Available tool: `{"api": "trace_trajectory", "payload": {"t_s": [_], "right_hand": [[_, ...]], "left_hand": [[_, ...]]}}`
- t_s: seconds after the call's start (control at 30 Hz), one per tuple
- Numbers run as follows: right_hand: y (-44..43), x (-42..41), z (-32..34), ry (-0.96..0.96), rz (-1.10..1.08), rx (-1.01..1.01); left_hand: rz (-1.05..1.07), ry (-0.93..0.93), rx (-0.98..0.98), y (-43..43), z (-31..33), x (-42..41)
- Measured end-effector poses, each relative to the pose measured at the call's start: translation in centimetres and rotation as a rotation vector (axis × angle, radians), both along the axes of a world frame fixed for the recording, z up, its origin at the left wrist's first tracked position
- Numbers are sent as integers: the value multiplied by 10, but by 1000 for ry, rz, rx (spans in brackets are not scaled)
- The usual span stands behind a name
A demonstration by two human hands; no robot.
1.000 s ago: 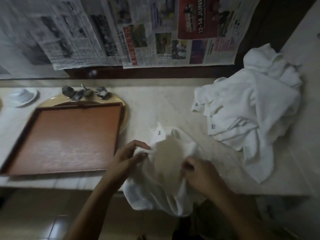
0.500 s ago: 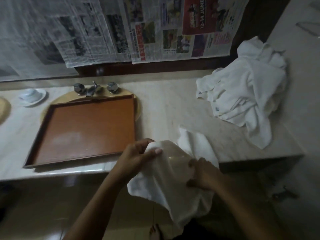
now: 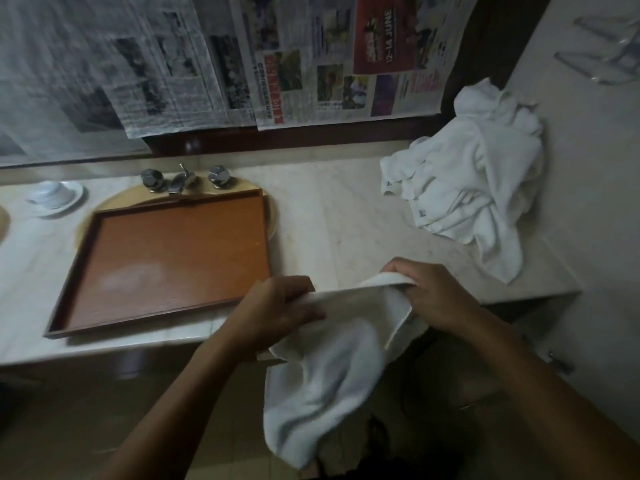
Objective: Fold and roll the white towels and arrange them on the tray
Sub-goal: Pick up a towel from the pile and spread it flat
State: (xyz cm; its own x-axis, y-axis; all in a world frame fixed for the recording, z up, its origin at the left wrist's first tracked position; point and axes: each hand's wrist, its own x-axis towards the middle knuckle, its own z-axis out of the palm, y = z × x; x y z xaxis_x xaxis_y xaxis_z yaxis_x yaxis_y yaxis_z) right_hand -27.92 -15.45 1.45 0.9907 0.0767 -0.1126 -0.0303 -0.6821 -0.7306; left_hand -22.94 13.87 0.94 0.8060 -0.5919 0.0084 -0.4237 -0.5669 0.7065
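Observation:
A white towel [image 3: 325, 379] hangs over the counter's front edge, stretched by its top hem between both hands. My left hand [image 3: 277, 310] pinches the hem's left end, and my right hand [image 3: 429, 292] grips the right end with curled fingers. The brown rectangular tray [image 3: 166, 258] lies bare on the counter to the left of my hands, over a basin. A heap of crumpled white towels [image 3: 474, 199] sits at the counter's far right corner.
Chrome tap handles and a spout [image 3: 183, 178] stand behind the tray. A white cup on a saucer [image 3: 55, 195] sits at far left. Newspaper sheets [image 3: 242, 60] cover the wall. The marble counter [image 3: 346, 230] ends at a side wall on the right.
The towel has been pulled off the counter towards me. My hands have moved apart along its top hem, stretching it flat where it was bunched before.

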Motion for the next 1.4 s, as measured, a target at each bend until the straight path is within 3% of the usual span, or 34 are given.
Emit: {"api": "trace_trajectory", "payload": {"t_s": [0.13,0.2,0.3,0.4,0.47,0.53,0.63,0.7,0.8,0.83,0.87,1.0,1.07,1.1,1.27,1.33,1.4], "right_hand": [[-11,13,18,-78,-104,5],[-27,18,22,-55,-145,2],[-30,14,25,63,-83,67],[-9,6,24,95,-96,330],[12,4,25,129,-158,550],[34,4,24,152,-235,675],[65,7,23,131,-322,692],[77,8,25,116,-329,666],[73,6,29,177,-298,845],[68,2,29,164,-249,817],[62,-1,27,116,-178,658],[54,-5,7,-71,115,-308],[50,4,-19,-134,177,-515],[45,7,-31,-172,183,-516],[23,-5,-42,-164,-59,323],[26,-11,-40,-130,-140,426],[32,-15,-34,-55,-65,403]], "left_hand": [[-146,54,368,22,-3,17],[-74,32,410,46,-13,33],[207,-93,265,63,-27,46],[384,-206,192,48,-35,37],[334,-188,108,32,-30,16],[147,26,-59,9,-12,-17],[98,243,-225,-26,3,-54],[231,141,-312,-39,3,-56],[401,-33,-366,-34,7,-38],[401,-45,-384,-30,10,-32],[368,-43,-401,-28,15,-28],[158,-67,-447,-34,46,-30],[83,-43,-481,-39,58,-33],[62,-44,-499,-40,63,-33],[188,4,-607,-23,65,-23],[321,29,-634,-11,53,-13],[406,41,-626,1,39,-2]]}}
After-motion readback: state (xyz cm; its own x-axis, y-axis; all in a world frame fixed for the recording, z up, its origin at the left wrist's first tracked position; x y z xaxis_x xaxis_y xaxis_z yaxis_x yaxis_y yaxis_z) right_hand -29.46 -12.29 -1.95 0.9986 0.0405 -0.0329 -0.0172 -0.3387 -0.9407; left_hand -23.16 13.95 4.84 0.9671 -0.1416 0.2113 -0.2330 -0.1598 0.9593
